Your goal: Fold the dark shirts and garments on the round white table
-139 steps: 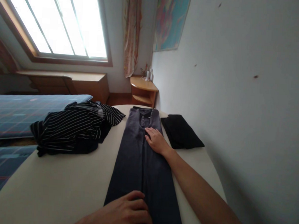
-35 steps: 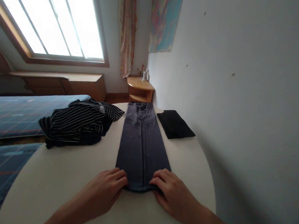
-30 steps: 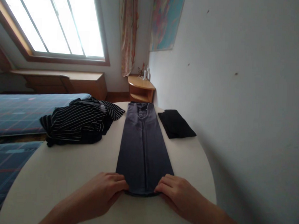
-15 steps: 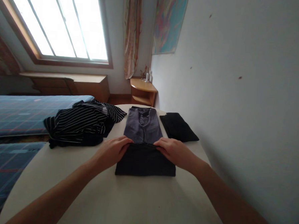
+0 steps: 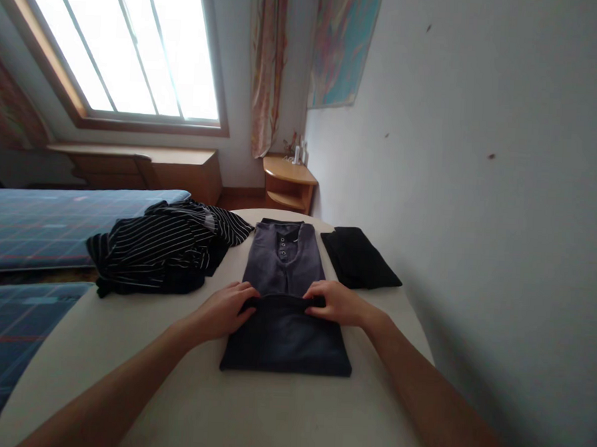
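Observation:
A grey-purple shirt (image 5: 288,273) with a short row of buttons lies lengthwise on the table, its neck at the far end. Its near part is doubled over into a darker, flat panel with a straight near edge. My left hand (image 5: 231,308) pinches the left part of the panel's far edge between thumb and fingers. On the right part of that same edge, my right hand (image 5: 338,304) has a similar pinch, and the cloth bulges slightly there. Some fingertips are hidden by the fabric.
The pale round-edged table (image 5: 194,398) stands close to the white wall (image 5: 502,247). A folded black garment (image 5: 361,259) lies to the right, and a loose black-and-white striped garment (image 5: 162,246) is heaped at the left. Beyond the table's left side are plaid mattresses (image 5: 53,227).
Both hands have come nearer to me with the doubled-over panel between them. Its near edge now lies closer, and more of the shirt's grey front lengthens behind it.

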### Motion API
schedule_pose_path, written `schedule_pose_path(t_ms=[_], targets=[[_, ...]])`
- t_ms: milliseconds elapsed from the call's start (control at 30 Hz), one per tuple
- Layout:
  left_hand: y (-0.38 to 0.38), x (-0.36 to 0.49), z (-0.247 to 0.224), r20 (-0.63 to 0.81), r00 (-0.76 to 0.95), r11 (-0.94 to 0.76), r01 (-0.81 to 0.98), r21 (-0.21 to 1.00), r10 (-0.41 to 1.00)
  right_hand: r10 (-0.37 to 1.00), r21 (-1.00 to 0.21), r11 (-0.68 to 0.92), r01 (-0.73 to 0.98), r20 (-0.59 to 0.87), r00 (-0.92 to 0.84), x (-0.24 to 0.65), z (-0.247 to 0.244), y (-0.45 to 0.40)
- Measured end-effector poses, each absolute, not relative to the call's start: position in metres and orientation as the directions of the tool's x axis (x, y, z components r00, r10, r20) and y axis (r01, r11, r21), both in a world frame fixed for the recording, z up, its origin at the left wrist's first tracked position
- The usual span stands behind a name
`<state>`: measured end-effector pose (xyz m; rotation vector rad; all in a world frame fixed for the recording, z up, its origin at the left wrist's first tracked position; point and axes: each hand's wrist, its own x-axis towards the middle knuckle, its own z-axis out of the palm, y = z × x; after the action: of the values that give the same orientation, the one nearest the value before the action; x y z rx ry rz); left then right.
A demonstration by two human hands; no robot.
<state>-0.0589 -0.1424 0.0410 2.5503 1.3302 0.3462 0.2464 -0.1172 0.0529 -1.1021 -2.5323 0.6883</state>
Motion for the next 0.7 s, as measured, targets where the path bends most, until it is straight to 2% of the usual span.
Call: schedule_pose_path(t_ms=[167,267,367,467,533,700], targets=[[-0.180,-0.062,0.062,-0.086,0.607,-0.544,0.758,0.359,0.790,0.642,-0.602,0.592,0.537,-0.051,-0.765,0.245,0.066,-0.143],[-0.191,-0.061,0.071,-0.111,0.592,-0.526,0.775,0.351,0.798,0.642,-0.579,0.603,0.548,-0.054,-0.764,0.242,0.069,-0.154],[-0.187,-0.061,0.078,-0.044,0.548,-0.503,0.794,0.340,0.835,0.708,-0.492,0.623,0.609,0.023,-0.706,0.240,0.070,-0.154],[-0.169,-0.062,0.078,0.115,0.459,-0.471,0.826,0.310,0.881,0.783,-0.383,0.620,0.685,0.247,-0.571,0.236,0.066,-0.139],[-0.152,-0.062,0.071,0.212,0.406,-0.454,0.840,0.296,0.889,0.787,-0.333,0.610,0.719,0.360,-0.501,0.233,0.059,-0.126],[-0.118,-0.057,0.042,0.230,0.382,-0.439,0.841,0.315,0.895,0.815,-0.344,0.573,0.744,0.330,-0.476,0.227,0.038,-0.103]])
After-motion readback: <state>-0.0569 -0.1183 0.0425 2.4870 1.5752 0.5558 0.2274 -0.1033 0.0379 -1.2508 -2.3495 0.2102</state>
